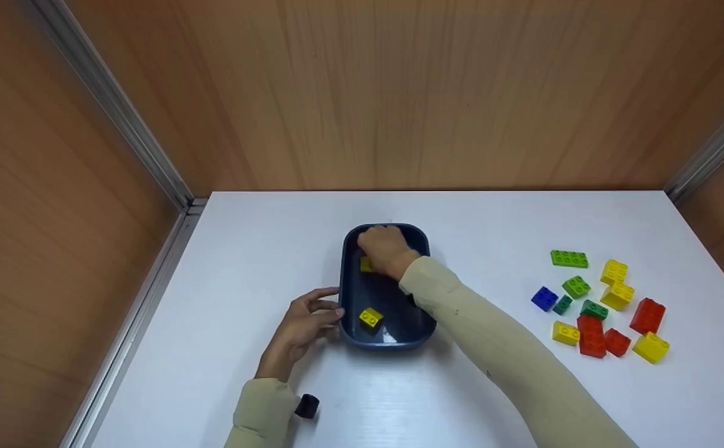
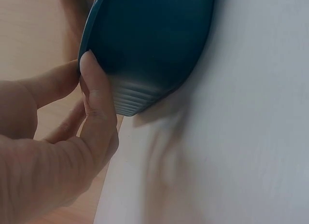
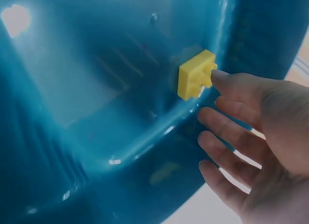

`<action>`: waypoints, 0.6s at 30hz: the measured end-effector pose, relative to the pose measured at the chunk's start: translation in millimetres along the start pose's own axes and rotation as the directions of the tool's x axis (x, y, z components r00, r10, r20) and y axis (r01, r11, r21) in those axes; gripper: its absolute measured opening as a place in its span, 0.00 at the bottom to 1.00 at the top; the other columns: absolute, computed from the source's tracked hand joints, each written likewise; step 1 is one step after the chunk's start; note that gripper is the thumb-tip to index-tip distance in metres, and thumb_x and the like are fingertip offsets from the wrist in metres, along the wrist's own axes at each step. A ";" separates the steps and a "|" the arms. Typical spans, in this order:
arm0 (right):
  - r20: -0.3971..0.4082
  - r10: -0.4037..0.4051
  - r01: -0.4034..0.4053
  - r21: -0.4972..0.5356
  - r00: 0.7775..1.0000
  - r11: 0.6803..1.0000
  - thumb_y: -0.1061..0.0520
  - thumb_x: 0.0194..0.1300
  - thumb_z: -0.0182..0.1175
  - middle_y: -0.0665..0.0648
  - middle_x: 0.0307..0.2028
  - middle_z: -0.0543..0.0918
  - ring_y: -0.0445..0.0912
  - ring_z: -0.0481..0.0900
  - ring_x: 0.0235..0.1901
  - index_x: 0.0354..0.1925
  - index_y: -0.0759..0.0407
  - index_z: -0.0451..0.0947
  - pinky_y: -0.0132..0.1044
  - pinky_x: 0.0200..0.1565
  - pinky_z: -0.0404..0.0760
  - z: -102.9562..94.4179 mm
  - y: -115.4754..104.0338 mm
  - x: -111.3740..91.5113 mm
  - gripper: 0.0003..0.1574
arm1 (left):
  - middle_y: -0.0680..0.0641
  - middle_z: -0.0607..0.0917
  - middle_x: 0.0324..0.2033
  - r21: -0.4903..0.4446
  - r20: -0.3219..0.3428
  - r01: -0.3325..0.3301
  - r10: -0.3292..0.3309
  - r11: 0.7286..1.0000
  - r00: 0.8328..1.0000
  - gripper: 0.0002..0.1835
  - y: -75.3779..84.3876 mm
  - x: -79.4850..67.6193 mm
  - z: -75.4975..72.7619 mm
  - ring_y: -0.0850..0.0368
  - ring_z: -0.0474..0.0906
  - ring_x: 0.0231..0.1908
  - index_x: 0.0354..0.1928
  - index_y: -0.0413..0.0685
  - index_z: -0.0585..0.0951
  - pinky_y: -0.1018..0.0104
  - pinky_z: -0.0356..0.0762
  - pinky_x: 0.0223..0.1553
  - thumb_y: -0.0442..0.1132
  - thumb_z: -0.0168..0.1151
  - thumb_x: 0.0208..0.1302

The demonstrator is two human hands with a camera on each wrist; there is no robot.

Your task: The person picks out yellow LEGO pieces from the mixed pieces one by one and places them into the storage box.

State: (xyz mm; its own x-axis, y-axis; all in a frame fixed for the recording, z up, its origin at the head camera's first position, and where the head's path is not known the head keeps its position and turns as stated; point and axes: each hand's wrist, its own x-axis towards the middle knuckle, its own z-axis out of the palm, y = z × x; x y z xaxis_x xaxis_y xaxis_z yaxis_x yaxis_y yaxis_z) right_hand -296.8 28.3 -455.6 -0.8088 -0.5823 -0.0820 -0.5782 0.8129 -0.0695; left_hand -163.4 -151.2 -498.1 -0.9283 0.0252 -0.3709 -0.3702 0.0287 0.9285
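Observation:
A dark blue tray [image 1: 390, 343] with rounded corners stands on the white table. My left hand [image 1: 304, 323] is at its left side; in the left wrist view, thumb and finger pinch the tray's rim [image 2: 87, 33]. My right hand [image 1: 386, 249] reaches inside, over the tray's far end. In the right wrist view, its thumb tip meets a yellow brick [image 3: 195, 74] lying on its side, while the other fingers are loosely spread. From the head view, one yellow brick [image 1: 366, 265] is partly covered by this hand and another yellow brick [image 1: 371, 317] lies nearer the front.
Several loose bricks are scattered on the right of the table, among them a green brick [image 1: 568, 259], a blue brick [image 1: 545, 298] and a red brick [image 1: 647, 315]. A small black object [image 1: 307, 406] is beside the left sleeve. A wooden panel [image 1: 436, 93] rises behind the table.

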 end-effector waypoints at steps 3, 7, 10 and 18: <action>-0.012 -0.019 0.019 0.003 1.000 1.000 0.64 0.70 0.69 0.62 0.47 0.89 0.55 0.87 0.49 0.50 0.64 0.87 0.51 0.57 0.85 -4.8 4.1 -4.4 0.11 | 0.39 0.83 0.50 0.002 -0.003 0.006 -0.006 1.000 1.000 0.25 0.4 0.6 0.1 0.53 0.83 0.40 0.67 0.41 0.80 0.58 0.86 0.43 0.28 0.68 0.69; -0.044 -0.044 0.044 0.015 0.998 0.999 0.63 0.70 0.69 0.61 0.46 0.90 0.55 0.87 0.48 0.50 0.64 0.88 0.52 0.58 0.84 -9.4 9.8 -11.6 0.11 | 0.39 0.83 0.50 -0.002 -0.001 0.013 -0.013 1.000 1.000 0.26 0.2 1.5 -0.3 0.53 0.83 0.40 0.68 0.42 0.79 0.58 0.86 0.44 0.28 0.68 0.69; -0.089 -0.069 0.071 0.022 0.994 0.997 0.62 0.69 0.71 0.61 0.44 0.91 0.56 0.87 0.46 0.47 0.64 0.89 0.54 0.56 0.85 -10.5 14.8 -17.8 0.10 | 0.39 0.83 0.50 -0.002 -0.004 0.014 -0.015 1.000 1.000 0.26 -0.2 2.4 -0.8 0.52 0.83 0.40 0.68 0.41 0.79 0.57 0.87 0.45 0.28 0.69 0.68; -0.152 -0.115 0.107 -0.056 0.982 0.993 0.64 0.63 0.74 0.59 0.42 0.90 0.56 0.86 0.46 0.46 0.63 0.90 0.53 0.55 0.85 -11.8 25.6 -36.1 0.12 | 0.38 0.82 0.50 0.005 -0.009 0.004 -0.003 1.000 1.000 0.27 0.1 3.0 -0.1 0.51 0.83 0.40 0.69 0.40 0.78 0.59 0.86 0.41 0.27 0.68 0.68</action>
State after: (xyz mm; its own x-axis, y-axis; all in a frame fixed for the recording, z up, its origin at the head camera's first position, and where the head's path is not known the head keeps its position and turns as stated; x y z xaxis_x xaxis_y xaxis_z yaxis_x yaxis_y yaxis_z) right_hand -283.7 70.3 -442.7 -0.7440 -0.6636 0.0784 -0.6668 0.7449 -0.0222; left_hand -166.2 -151.2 -499.0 -0.9273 0.0158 -0.3740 -0.3733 0.0334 0.9271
